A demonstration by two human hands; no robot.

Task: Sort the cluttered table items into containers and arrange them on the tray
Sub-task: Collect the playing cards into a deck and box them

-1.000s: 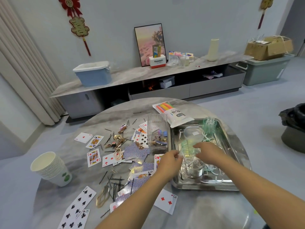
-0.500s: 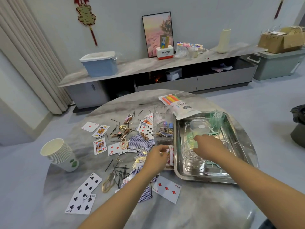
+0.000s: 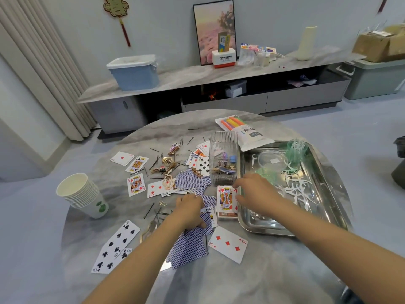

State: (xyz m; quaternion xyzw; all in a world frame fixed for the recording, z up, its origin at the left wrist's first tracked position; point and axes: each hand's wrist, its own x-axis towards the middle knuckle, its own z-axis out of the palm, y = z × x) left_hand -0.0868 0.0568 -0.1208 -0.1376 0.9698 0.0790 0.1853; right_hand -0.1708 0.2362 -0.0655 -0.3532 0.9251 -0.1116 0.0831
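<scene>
Playing cards lie scattered over the round marble table (image 3: 274,270), some face up, some showing blue backs (image 3: 188,249). My left hand (image 3: 190,210) lies on a heap of blue-backed cards with its fingers curled down round them. My right hand (image 3: 256,194) reaches across the left rim of the steel tray (image 3: 326,172), fingers relaxed, its fingertips at the right edge of a king of hearts (image 3: 225,199). A clear ribbed container (image 3: 223,150) holding hair clips stands just beyond that card. In the tray are a clear round cup (image 3: 271,160), green netting (image 3: 297,150) and white floss picks (image 3: 299,190).
A stack of paper cups (image 3: 82,195) stands at the table's left edge. Black hairpins and gold clips (image 3: 163,165) lie among the cards. A bag of coloured sticks (image 3: 243,130) leans on the tray's far corner. A three of diamonds (image 3: 228,243) lies near me.
Both hands left the clear cup in the tray and moved left. My left hand came down onto the blue-backed cards; my right hand now reaches the king of hearts.
</scene>
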